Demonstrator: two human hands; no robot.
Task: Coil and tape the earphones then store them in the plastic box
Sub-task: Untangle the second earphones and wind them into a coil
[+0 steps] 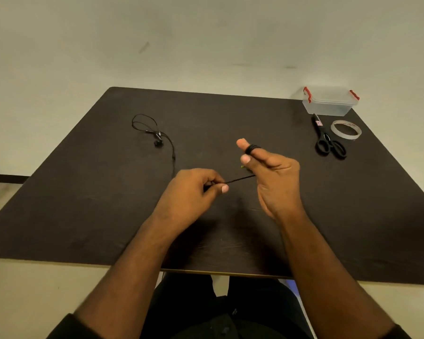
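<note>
Earphones [154, 133] lying loose on dark table [83, 192], cord wound round right hand's [277, 182] raised fingers, left hand [194, 189] pinching cord taut, box [328, 101], scissors [326, 138], tape [345, 129] at far right.

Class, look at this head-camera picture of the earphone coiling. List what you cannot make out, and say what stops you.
- Head view: where the earphones' cord is pinched, hidden inside the left hand.
- Head view: a small yellow-green thing, mostly hidden behind the right hand.
- Head view: what the plastic box holds, too small and hazy.
- Head view: print on the scissors label and tape roll, too small.
</note>
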